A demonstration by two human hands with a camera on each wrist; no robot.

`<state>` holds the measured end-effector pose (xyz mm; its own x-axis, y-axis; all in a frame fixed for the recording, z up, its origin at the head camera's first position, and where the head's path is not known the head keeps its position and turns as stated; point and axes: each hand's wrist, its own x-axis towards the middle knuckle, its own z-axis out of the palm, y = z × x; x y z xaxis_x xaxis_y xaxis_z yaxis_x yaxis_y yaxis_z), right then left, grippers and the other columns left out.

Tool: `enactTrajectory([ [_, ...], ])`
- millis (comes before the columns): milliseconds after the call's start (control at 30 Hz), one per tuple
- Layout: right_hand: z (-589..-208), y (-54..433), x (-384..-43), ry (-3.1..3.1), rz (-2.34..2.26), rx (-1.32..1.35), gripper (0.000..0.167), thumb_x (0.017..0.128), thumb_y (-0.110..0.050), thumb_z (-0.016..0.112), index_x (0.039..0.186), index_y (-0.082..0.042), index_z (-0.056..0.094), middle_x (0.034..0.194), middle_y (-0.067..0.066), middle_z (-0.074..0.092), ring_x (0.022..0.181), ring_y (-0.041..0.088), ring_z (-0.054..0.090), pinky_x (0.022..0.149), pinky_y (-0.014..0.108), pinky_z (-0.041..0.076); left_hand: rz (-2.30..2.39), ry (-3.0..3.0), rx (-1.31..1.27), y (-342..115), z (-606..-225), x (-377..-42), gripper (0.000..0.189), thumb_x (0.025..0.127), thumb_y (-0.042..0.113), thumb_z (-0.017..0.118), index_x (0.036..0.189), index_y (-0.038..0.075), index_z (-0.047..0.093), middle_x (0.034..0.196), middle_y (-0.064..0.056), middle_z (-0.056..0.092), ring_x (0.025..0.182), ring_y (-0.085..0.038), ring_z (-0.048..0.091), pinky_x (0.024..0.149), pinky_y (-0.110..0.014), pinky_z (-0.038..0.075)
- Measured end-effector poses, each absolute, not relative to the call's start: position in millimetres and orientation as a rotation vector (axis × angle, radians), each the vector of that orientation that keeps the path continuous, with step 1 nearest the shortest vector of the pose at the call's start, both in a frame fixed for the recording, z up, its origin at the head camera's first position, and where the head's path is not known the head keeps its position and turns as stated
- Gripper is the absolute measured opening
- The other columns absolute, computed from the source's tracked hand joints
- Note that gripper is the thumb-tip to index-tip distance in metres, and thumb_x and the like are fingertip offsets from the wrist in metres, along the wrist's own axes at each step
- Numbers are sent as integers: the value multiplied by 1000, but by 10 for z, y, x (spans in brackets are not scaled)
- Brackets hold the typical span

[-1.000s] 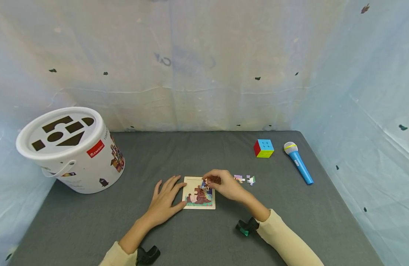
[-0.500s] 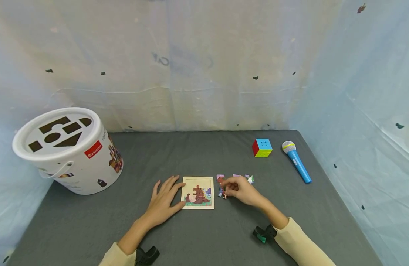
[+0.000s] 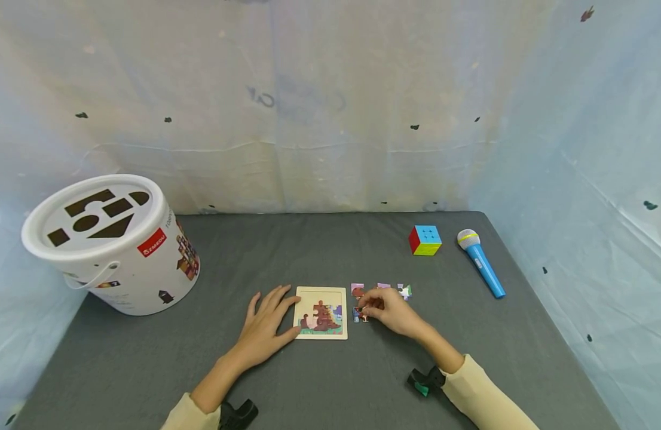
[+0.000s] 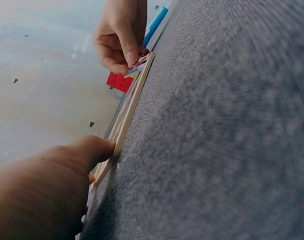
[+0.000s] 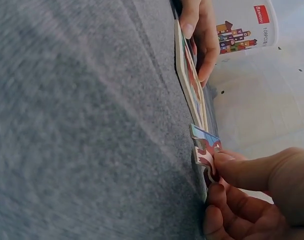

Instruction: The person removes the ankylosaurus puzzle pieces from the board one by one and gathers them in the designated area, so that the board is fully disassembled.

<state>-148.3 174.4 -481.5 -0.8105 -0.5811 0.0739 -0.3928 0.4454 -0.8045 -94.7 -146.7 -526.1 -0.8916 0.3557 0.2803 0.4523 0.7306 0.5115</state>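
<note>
Left hand: I see it flat with the fingers spread, thumb and forefinger touching the near-left side of the puzzle tray.
Right hand: I have it bent at the fingers, thumb and forefinger pinching a puzzle piece low over the cloth.
Held piece: blue, brown and pink show on this puzzle piece, just right of the tray; whether it is one piece or two together I cannot tell.
Puzzle tray: the pale wooden tray lies flat between the hands, a brown animal picture filling its lower part, bare wood above and to the left.
Loose pieces: a pink and reddish piece lies just beyond the held one; a pink-topped piece is partly hidden behind my right hand; a white and green piece lies farther right.
Wrists: cream sleeves, with a black mount at the left wrist and another black mount at the right.
Cube: blue, yellow and red faces on the cube, beyond the pieces.
Microphone: the blue toy microphone lies slantwise right of the cube.
Bucket: the white bucket stands far left, shaped holes in its lid.
Surroundings: grey cloth underneath, pale sheeting behind.
</note>
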Motion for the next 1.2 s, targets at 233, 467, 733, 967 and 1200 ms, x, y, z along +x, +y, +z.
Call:
enactTrajectory([
  [233,-4809,1743,-1465,2524,-1278,-839,8,91,3,68,94,-2,73,88,4,68,73,10,58,64,26,51,-880,-2769,-657,-1470,-5259,-947,59,93,44,68,143,18,53,157,-14,35,146,-34,26,113,-65,5],
  [467,-4825,1736,-1459,2547,-1242,-812,8,90,2,69,95,-3,73,84,3,66,70,8,56,61,25,49,-875,-2763,-662,-1473,-5259,-951,59,93,44,68,143,18,53,157,-14,36,146,-33,26,113,-65,5],
  [733,-4839,1751,-1460,2517,-1278,-905,11,85,3,75,96,1,72,85,7,65,71,10,56,61,25,49,-869,-2753,-669,-1473,-5261,-951,59,93,44,67,143,18,53,156,-14,36,146,-34,28,112,-66,6],
  [967,-4845,1743,-1465,2565,-1210,-849,15,84,-2,78,98,-2,72,85,5,63,73,8,54,63,23,48,-874,-2758,-665,-1469,-5257,-951,59,93,44,67,143,18,53,157,-14,36,146,-34,27,113,-66,6],
  [1200,-4843,1732,-1447,2593,-1190,-855,15,84,-3,79,98,-3,72,85,5,62,73,10,54,63,24,48,-880,-2768,-661,-1471,-5258,-949,59,93,45,67,144,18,53,157,-13,35,146,-33,27,113,-65,5],
])
